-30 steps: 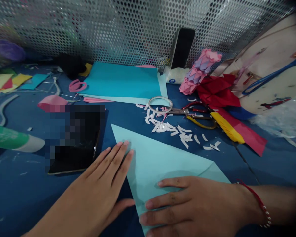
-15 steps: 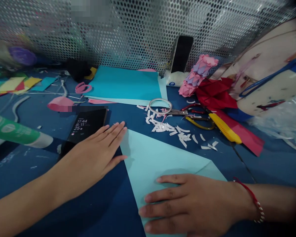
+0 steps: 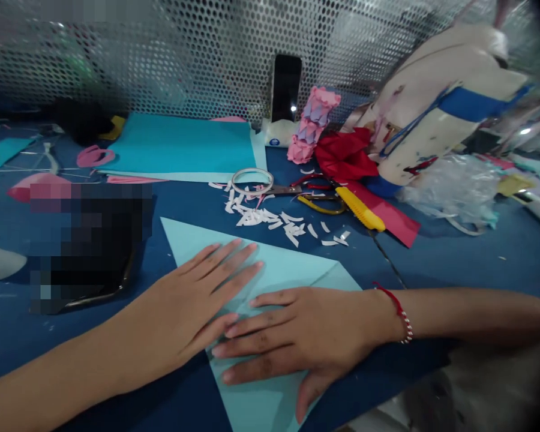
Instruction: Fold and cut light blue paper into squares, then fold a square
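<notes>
A light blue paper folded into a triangle (image 3: pixel 292 270) lies on the dark blue table (image 3: pixel 477 258). My left hand (image 3: pixel 193 306) lies flat on its left part, fingers stretched out and together. My right hand (image 3: pixel 301 336) lies flat on the paper's lower middle, fingers spread and pointing left, a red bracelet on its wrist. The two hands touch at the fingertips. Neither hand holds anything.
A dark phone (image 3: pixel 94 252) lies left of the paper. Behind it are white paper scraps (image 3: pixel 270 219), a tape ring (image 3: pixel 252 180), scissors (image 3: pixel 319 204), a yellow cutter (image 3: pixel 360 210), red paper (image 3: pixel 346 156), a pink folded model (image 3: pixel 310 126), teal sheets (image 3: pixel 180 144) and a perforated metal wall (image 3: pixel 184 54).
My left hand moved from the phone's edge onto the paper, beside my right hand. The view shifted to the right.
</notes>
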Motion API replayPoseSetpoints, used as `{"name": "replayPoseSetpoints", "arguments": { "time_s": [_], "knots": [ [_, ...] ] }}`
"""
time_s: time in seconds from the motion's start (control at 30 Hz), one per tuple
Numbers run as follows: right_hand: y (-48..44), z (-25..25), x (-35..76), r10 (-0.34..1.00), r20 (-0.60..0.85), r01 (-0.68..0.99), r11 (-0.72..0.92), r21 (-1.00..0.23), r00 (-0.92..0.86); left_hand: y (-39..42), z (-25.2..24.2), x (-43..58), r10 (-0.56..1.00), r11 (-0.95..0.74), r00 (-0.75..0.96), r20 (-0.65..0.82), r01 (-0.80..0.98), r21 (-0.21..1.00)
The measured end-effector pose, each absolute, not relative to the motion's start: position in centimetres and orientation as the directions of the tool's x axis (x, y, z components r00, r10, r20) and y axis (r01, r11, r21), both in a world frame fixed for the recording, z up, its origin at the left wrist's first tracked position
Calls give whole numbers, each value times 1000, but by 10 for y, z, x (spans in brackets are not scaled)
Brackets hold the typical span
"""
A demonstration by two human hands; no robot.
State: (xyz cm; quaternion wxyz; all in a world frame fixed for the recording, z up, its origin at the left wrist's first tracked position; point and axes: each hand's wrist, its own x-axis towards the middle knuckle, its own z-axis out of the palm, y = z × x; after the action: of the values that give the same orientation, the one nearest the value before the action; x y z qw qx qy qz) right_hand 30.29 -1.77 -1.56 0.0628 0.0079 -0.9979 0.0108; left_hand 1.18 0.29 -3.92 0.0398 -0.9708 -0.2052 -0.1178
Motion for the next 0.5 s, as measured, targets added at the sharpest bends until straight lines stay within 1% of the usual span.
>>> {"name": "replayPoseSetpoints", "arguments": {
  "time_s": [0.1, 0.17, 0.23, 0.3, 0.5],
  "knots": [
    [-23, -17, 322, 140, 89, 131, 986, -108, -986, 7, -37, 13, 374, -916, 888, 269, 399, -43],
    [-28, -18, 339, 275, 69, 256, 945, -202, -959, 7, -37, 12, 379, -913, 881, 283, 407, -43],
    [-34, -20, 357, 398, 47, 373, 890, -264, -916, 7, -37, 11, 380, -911, 882, 278, 408, -51],
    [-41, -22, 372, 489, 25, 466, 845, -264, -872, 7, -37, 9, 373, -913, 889, 265, 402, -65],
    [-61, -24, 398, 637, -17, 633, 762, -136, -771, 13, -34, 7, 303, -937, 925, 230, 333, -104]
  ]
}}
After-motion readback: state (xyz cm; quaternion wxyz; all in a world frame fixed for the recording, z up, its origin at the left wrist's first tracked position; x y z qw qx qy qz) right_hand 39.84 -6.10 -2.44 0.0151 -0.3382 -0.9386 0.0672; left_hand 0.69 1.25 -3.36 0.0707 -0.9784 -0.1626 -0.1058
